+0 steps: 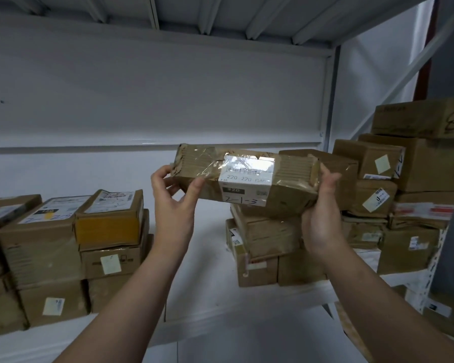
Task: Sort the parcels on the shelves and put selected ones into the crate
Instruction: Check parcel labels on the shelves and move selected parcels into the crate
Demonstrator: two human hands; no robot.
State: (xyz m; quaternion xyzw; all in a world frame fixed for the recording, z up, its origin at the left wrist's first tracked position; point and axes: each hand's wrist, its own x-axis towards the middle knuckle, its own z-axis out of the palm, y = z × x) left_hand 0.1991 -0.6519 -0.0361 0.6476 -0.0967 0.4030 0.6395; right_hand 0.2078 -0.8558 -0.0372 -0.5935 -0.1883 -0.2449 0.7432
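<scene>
A long taped cardboard parcel [281,184] with a white label marked "220" and handwritten "2-1-3" is held up above the white shelf [210,271]. My left hand [172,203] grips its left end, thumb on the front face. At the parcel's right end, my right hand [321,218] holds it with fingers curled round the edge. The label faces me. No crate is in view.
Stacked brown parcels [63,247] fill the shelf's left side. Another pile [265,250] sits right under the held parcel, and a taller stack [417,179] rises at the right. A white upright post [329,100] and the shelf above [194,17] bound the bay.
</scene>
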